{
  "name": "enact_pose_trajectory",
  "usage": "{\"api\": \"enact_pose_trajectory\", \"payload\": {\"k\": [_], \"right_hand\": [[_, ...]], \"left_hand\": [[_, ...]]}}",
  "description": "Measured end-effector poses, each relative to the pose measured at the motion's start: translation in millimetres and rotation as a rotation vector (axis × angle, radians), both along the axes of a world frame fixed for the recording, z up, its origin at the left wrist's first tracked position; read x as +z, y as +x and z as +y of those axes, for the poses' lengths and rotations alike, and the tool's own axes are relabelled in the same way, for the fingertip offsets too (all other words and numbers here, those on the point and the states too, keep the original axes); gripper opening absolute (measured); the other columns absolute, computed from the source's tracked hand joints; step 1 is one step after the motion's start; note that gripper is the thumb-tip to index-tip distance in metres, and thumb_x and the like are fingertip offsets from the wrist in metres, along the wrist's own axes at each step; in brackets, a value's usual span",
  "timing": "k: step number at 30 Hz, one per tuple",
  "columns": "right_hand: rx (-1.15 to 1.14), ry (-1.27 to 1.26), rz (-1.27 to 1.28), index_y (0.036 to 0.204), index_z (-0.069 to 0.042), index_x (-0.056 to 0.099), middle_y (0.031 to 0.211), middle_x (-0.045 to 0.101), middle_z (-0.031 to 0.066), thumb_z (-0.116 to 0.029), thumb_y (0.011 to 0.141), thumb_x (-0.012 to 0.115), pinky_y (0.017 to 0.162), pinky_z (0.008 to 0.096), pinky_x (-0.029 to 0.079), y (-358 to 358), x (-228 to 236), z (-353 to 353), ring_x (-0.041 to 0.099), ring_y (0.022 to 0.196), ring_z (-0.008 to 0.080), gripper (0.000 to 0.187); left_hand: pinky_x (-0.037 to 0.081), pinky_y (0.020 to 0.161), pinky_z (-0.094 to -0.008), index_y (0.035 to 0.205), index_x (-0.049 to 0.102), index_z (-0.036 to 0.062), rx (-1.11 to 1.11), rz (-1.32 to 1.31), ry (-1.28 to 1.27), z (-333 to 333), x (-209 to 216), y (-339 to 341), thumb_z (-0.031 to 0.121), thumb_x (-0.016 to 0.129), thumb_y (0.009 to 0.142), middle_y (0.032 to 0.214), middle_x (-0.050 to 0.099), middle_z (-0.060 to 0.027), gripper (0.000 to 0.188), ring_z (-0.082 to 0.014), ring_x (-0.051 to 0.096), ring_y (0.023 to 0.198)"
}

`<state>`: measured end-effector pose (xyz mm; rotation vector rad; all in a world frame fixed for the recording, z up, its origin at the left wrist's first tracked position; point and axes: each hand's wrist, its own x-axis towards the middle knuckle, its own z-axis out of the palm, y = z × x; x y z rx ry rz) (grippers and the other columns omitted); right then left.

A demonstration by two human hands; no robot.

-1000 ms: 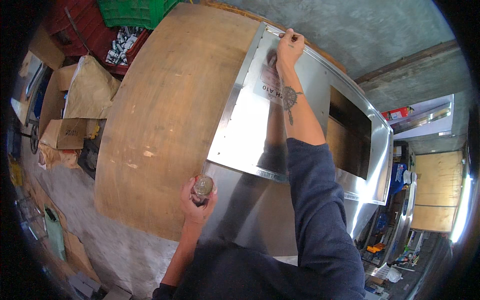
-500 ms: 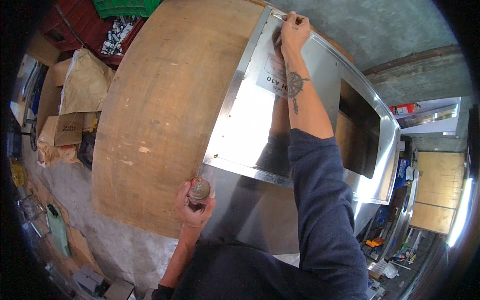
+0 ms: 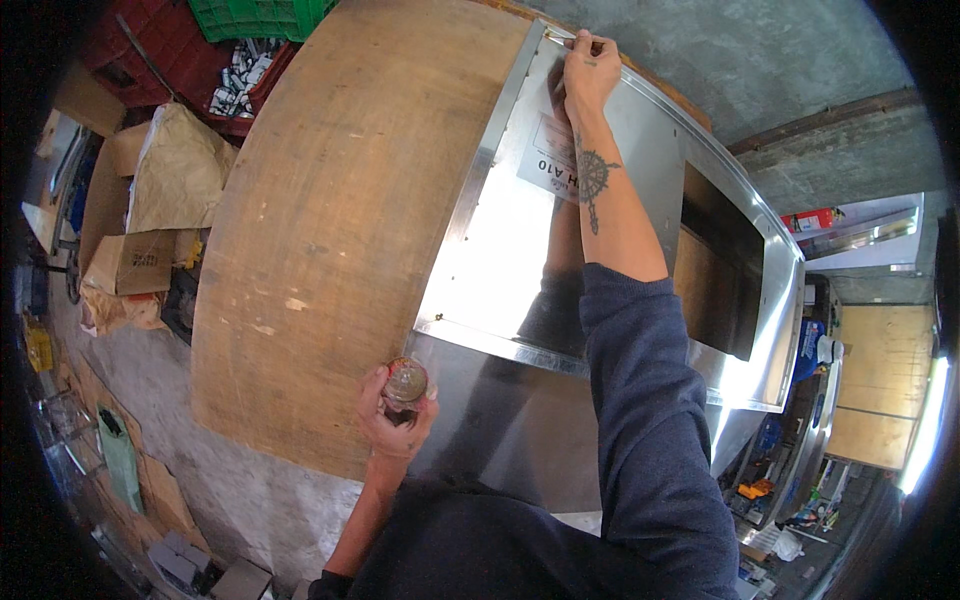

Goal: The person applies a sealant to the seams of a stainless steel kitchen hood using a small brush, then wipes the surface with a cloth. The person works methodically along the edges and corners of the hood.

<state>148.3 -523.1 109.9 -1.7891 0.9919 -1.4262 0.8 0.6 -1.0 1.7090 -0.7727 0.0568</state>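
Note:
My left hand [image 3: 396, 428] is wrapped round a small clear jar [image 3: 406, 380], above the meeting of the wooden board and the metal sheet. At the far corner of a shiny sheet-metal panel [image 3: 490, 240], my right hand [image 3: 592, 75] is pinched on a thin light-coloured stick-like thing [image 3: 560, 38]. The tip of that thing is at the panel's corner; it is too small to name surely. A printed label [image 3: 548, 160] is on the panel beside my right forearm. The panel has a rectangular opening [image 3: 715, 270] to the right and small holes along its edges.
A large wooden board [image 3: 300, 220] lies under and left of the panel. Crates, one green [image 3: 262, 15], stand at the back left near a torn cardboard box [image 3: 135, 255]. A concrete wall [image 3: 780, 60] rises behind. Tools and clutter [image 3: 780, 500] are at the right.
The view has shifted slightly, moving the scene a little right and down. My left hand still has the jar, and my right hand stays at the panel's far corner.

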Motion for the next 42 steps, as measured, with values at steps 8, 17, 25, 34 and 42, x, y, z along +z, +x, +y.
{"api": "enact_pose_trajectory", "payload": {"k": [8, 17, 25, 34, 42], "right_hand": [[-0.017, -0.067, 0.025, 0.096, 0.002, 0.071, 0.088, 0.079, 0.0163, -0.024, 0.101, 0.067, 0.081, 0.0425, 0.056, 0.0, -1.0, -1.3, 0.074, 0.083, 0.0319, 0.027], [-0.004, -0.020, 0.028, 0.102, 0.006, 0.070, 0.093, 0.077, 0.0141, -0.023, 0.103, 0.069, 0.082, 0.0358, 0.054, 0.5, 2.0, 4.7, 0.070, 0.083, 0.0226, 0.029], [-0.019, 0.081, -0.139, 0.102, 0.004, 0.067, 0.095, 0.077, 0.0126, -0.023, 0.104, 0.069, 0.074, 0.0327, 0.054, -8.9, 0.7, 3.0, 0.067, 0.077, 0.0180, 0.026], [0.167, 0.148, -0.045, 0.102, 0.001, 0.063, 0.090, 0.074, 0.0082, -0.025, 0.110, 0.062, 0.064, 0.0300, 0.049, -83.5, 37.7, 129.3, 0.056, 0.067, 0.0113, 0.028], [0.443, 0.135, 0.189, 0.107, -0.001, 0.062, 0.097, 0.075, 0.0112, -0.023, 0.111, 0.062, 0.066, 0.0227, 0.049, -187.6, 83.6, 310.1, 0.058, 0.075, 0.0064, 0.022]], "left_hand": [[0.054, 0.094, -0.0442, 0.145, 0.043, 0.0002, 0.018, -0.032, 0.001, -0.9, -3.3, -2.7, 0.020, 0.089, 0.085, 0.131, 0.058, -0.0209, 0.077, -0.0335, 0.064, 0.111], [0.055, 0.092, -0.0441, 0.145, 0.043, 0.0008, 0.008, -0.041, -0.006, -3.0, 7.9, 0.2, 0.016, 0.089, 0.084, 0.130, 0.058, -0.0215, 0.078, -0.0333, 0.064, 0.111], [0.056, 0.097, -0.0409, 0.146, 0.039, -0.0043, -0.035, 0.070, 0.081, 4.3, -0.6, -4.0, 0.006, 0.085, 0.086, 0.132, 0.056, -0.0196, 0.076, -0.0277, 0.064, 0.113], [0.056, 0.091, -0.0392, 0.145, 0.045, -0.0039, 0.040, -0.030, 0.081, -6.5, 15.0, 1.5, 0.014, 0.090, 0.085, 0.126, 0.062, -0.0216, 0.077, -0.0296, 0.066, 0.105], [0.058, 0.079, -0.0365, 0.145, 0.051, 0.0004, 0.013, 0.349, 0.034, -10.5, 25.5, -4.0, 0.021, 0.091, 0.084, 0.120, 0.067, -0.0183, 0.076, -0.0268, 0.067, 0.092]]}}
